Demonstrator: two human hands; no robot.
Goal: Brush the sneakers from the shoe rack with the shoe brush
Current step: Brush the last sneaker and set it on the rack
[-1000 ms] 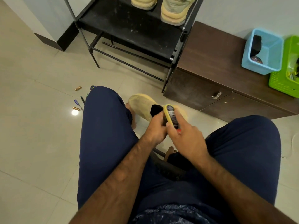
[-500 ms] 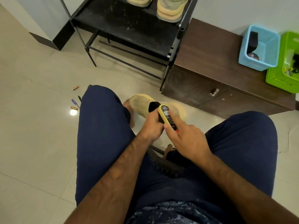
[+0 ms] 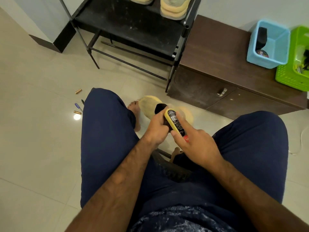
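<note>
A yellow shoe brush (image 3: 173, 120) with a dark label on its back is held between my knees. My right hand (image 3: 195, 144) grips its near end, index finger lying along the label. My left hand (image 3: 157, 129) is closed around the brush's dark underside. Just beyond the hands a tan sneaker (image 3: 148, 104) with a black opening lies on the floor by my bare foot; my hands hide its middle. Two more tan sneakers (image 3: 173, 7) stand on the black shoe rack (image 3: 133, 29) at the top.
A low brown cabinet (image 3: 217, 64) stands right of the rack and carries a blue basket (image 3: 274, 61) and a green basket (image 3: 287, 76). Pens and small brass pieces (image 3: 78, 108) lie on the tiled floor at left. My thighs flank the hands.
Both hands stay together on the brush in nearly the same spot. The brush has tilted slightly, its far end leaning left.
</note>
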